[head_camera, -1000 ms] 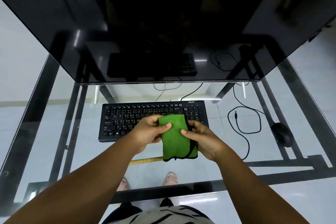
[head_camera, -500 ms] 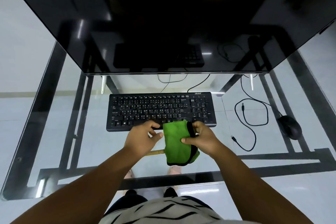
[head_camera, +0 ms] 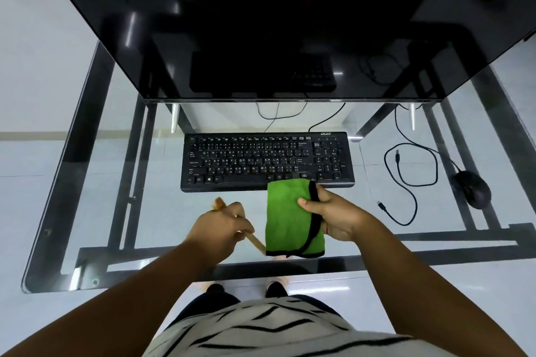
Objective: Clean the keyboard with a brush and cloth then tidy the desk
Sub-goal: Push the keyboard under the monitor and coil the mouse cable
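Just before the keyboard (head_camera: 268,162), the left hand (head_camera: 219,231) grips the brush (head_camera: 253,238), the right hand (head_camera: 333,216) pinches the folded cloth (head_camera: 290,220). Cleaning progress can't be judged; tidying the counter (head_camera: 95,211), cable (head_camera: 406,182) and mouse (head_camera: 473,188) beyond, likely remains.

Brush (head_camera: 255,240) motion-blurred, mid-handle hidden inside left hand (head_camera: 220,230); monitor (head_camera: 275,23) top cropped.

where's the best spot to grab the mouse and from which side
Grip the black mouse across its two long flanks, coming from above and the near right. It lies flat on the glass desk, domed, with its cable leaving the far end, so the near end is clear.
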Demonstrator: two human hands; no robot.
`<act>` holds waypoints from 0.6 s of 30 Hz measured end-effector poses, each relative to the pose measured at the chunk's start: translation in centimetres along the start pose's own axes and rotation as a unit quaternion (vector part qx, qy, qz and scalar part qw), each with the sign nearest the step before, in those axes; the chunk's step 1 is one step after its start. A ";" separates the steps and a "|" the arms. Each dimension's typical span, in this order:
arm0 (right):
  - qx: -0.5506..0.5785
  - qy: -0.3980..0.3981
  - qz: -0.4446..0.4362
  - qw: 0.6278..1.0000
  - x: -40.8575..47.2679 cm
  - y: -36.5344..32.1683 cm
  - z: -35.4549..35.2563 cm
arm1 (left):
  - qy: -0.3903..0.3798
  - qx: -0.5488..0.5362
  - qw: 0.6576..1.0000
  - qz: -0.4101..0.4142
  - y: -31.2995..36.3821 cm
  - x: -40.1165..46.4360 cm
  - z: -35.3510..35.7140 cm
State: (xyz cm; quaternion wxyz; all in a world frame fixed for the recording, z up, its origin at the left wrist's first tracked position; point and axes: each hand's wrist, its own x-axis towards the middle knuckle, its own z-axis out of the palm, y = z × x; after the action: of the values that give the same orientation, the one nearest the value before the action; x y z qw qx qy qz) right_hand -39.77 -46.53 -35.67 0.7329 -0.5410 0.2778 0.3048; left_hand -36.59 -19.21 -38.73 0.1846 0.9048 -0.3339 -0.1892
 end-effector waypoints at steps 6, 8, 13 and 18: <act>-0.216 0.077 -0.059 0.972 1.2 1.6 1.1 | 0.032 -0.036 0.997 0.059 -0.8 -1.0 -0.3; -0.283 0.138 -0.094 0.944 1.5 1.8 1.6 | 0.025 -0.051 0.996 0.064 -0.9 -1.3 -0.3; -0.269 0.204 -0.112 0.935 1.7 3.3 3.3 | 0.000 -0.063 0.994 0.087 -1.5 -1.6 0.1; -0.308 0.229 -0.113 0.916 1.7 3.5 4.2 | -0.007 -0.057 0.993 0.105 -1.3 -1.5 -0.1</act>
State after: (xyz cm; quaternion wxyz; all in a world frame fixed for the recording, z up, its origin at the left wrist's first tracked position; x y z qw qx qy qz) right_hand -40.96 -41.47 -38.06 0.4756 -0.8230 0.2675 0.1579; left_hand -36.92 -17.29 -38.93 0.2528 0.8515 -0.4164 -0.1939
